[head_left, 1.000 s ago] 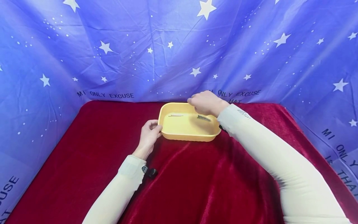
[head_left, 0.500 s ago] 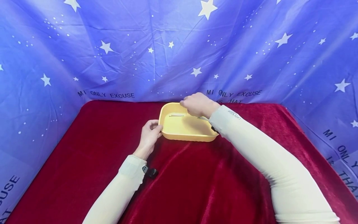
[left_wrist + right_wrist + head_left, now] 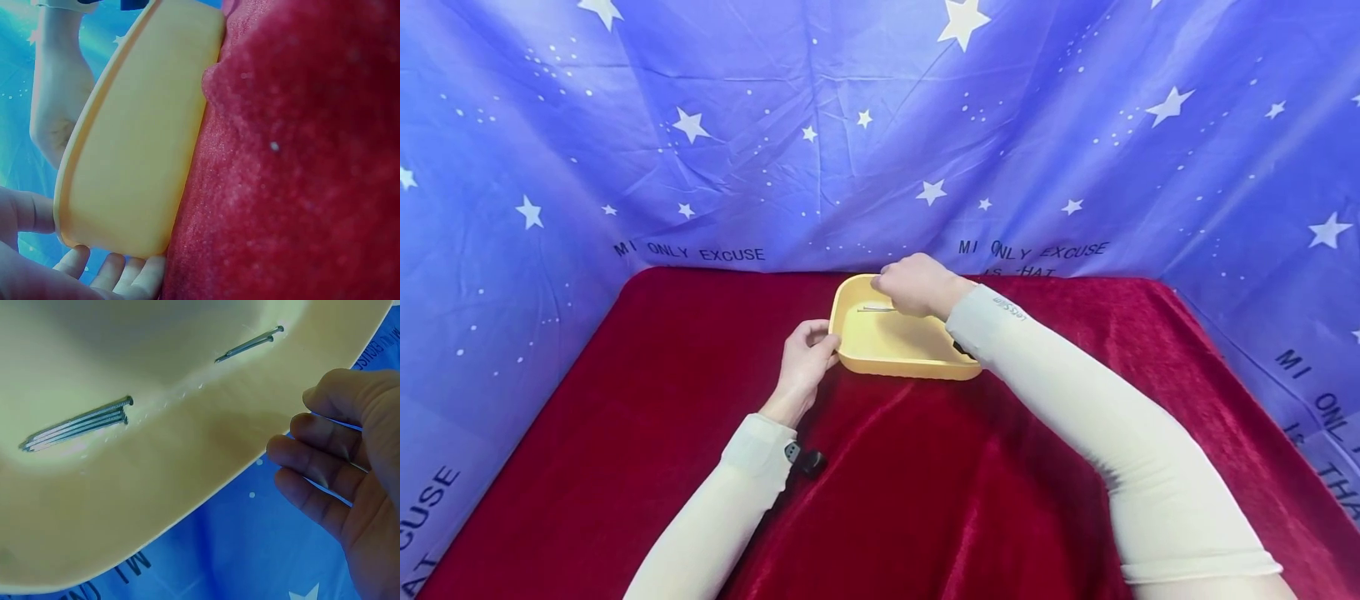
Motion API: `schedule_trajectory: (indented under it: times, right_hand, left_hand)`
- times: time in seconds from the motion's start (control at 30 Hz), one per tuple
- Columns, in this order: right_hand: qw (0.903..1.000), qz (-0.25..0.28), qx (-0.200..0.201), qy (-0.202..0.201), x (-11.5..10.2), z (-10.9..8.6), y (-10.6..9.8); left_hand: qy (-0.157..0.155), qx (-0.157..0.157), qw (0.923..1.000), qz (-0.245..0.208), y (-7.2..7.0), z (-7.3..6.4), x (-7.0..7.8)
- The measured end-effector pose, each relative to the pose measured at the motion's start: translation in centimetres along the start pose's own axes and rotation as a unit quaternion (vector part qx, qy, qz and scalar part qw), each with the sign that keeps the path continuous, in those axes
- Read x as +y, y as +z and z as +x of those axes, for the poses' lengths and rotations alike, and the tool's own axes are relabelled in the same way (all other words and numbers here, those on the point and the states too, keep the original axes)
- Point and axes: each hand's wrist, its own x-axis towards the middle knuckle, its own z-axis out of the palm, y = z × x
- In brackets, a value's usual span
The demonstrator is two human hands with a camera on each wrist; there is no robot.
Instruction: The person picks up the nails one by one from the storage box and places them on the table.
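Observation:
A yellow plastic tray (image 3: 902, 367) lies toward the back of the red cloth. My left hand (image 3: 805, 362) grips its left end, with fingertips (image 3: 111, 269) against the outer wall. Over the tray's far rim is my right hand (image 3: 917, 285), fingers loosely bent and holding nothing. Inside, two nails (image 3: 251, 344) lie together near the far wall; in the head view they show just left of the right hand. Several more nails (image 3: 78, 426) form a side-by-side bundle farther along that wall, hidden behind the right hand in the head view.
Red velvet cloth (image 3: 880, 492) covers the table. A blue curtain with white stars (image 3: 820, 167) hangs right behind the tray and along both sides. A black wrist camera (image 3: 808, 461) sits on the left wrist.
My right hand has moved left along the tray's far rim, from the bundle of nails toward the two nails, and now covers the bundle. The left hand and tray have stayed in place.

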Motion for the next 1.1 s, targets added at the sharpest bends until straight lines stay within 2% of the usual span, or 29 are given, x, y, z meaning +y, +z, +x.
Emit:
schedule_trajectory:
  times: [0.37, 0.63, 1.1]
  right_hand:
    - [0.9995, -0.021, 0.006, -0.023, -0.6, 1.5, 1.1]
    - [0.9995, -0.018, -0.002, -0.026, -0.9, 2.1, 2.1]
    - [0.9989, -0.004, 0.015, -0.044, -1.0, 2.8, 3.6]
  left_hand:
    - [0.003, 0.000, 1.0000, -0.006, -0.1, -0.1, 0.0]
    - [0.006, -0.001, 1.0000, -0.002, 0.0, -0.1, 0.1]
    - [0.006, 0.001, 1.0000, 0.002, 0.1, 0.0, -0.1]
